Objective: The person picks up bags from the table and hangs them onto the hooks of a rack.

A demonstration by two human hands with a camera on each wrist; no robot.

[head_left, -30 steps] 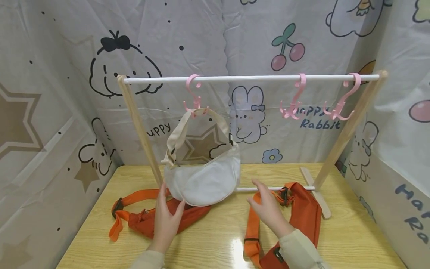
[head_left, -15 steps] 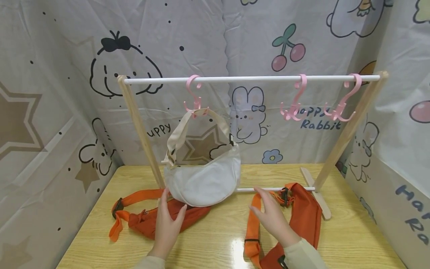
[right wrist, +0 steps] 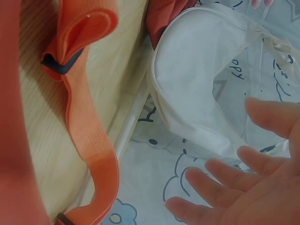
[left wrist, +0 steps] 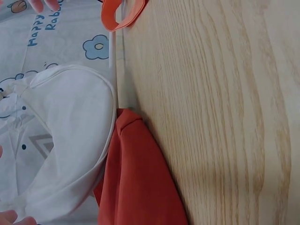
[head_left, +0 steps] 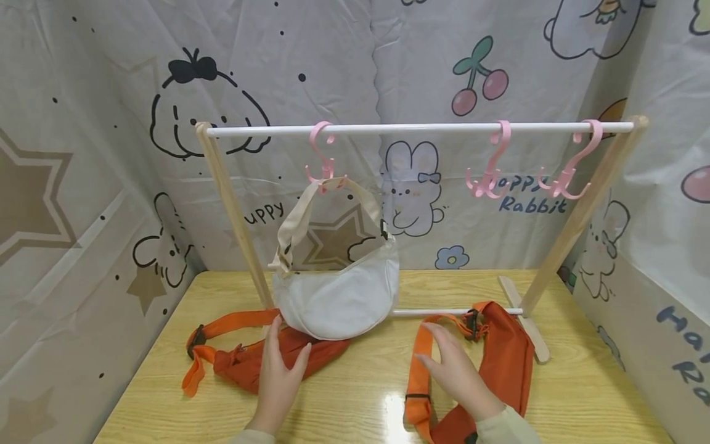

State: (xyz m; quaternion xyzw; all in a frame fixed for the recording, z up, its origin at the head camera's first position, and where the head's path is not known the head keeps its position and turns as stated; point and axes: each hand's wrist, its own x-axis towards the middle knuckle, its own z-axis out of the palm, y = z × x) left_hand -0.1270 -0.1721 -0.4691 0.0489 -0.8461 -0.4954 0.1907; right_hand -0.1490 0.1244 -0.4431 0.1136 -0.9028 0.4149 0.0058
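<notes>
A white crescent-shaped bag [head_left: 338, 302] hangs by its cream strap [head_left: 295, 222] from the leftmost pink hook [head_left: 323, 154] on the rack. My left hand [head_left: 279, 376] is held with thumb and fingers spread, in front of an orange-red waist bag [head_left: 322, 357] lying below the white one. My right hand [head_left: 457, 373], fingers extended and holding nothing, hovers over a second orange-red bag [head_left: 507, 357] and its orange strap [head_left: 418, 382]. In the right wrist view, the palm and spread fingers [right wrist: 220, 187] show beside that strap. Only fingertips of the left hand [left wrist: 16, 219] show in the left wrist view.
The rack has a white top rail [head_left: 410, 128], slanted wooden legs [head_left: 582, 216] and a low white bar [head_left: 407, 312]. Two more pink hooks, a middle hook [head_left: 490, 163] and a right hook [head_left: 571, 163], bear nothing. Printed cloth [head_left: 421, 74] encloses the wooden table [head_left: 344, 413].
Both hands have drawn slightly down and back from beside the white bag, the right one also a little rightward. The bags stay where they were; the head view has shifted slightly.
</notes>
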